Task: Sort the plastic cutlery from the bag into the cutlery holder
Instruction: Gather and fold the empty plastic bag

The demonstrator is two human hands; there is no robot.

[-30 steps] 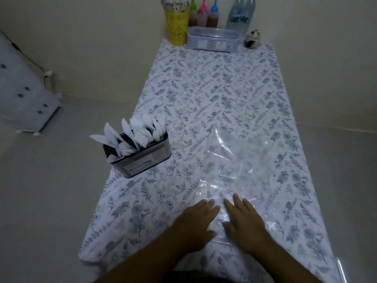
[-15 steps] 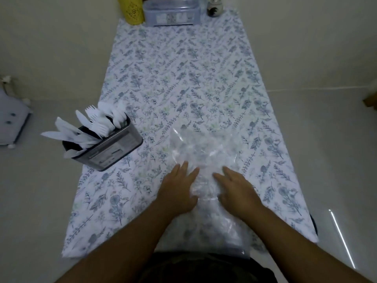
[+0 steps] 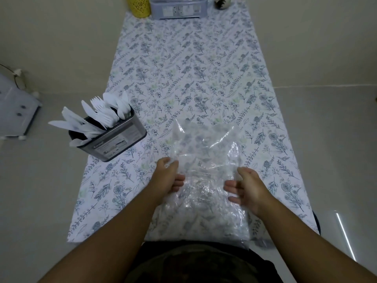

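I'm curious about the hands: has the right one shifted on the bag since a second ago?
Yes. The right hand has slid from the middle of the clear plastic bag out to its right edge.

The bag (image 3: 206, 176) lies near on the table (image 3: 183, 68); the holder (image 3: 114, 139) with cutlery (image 3: 95, 117) stands left of it, at the left edge.
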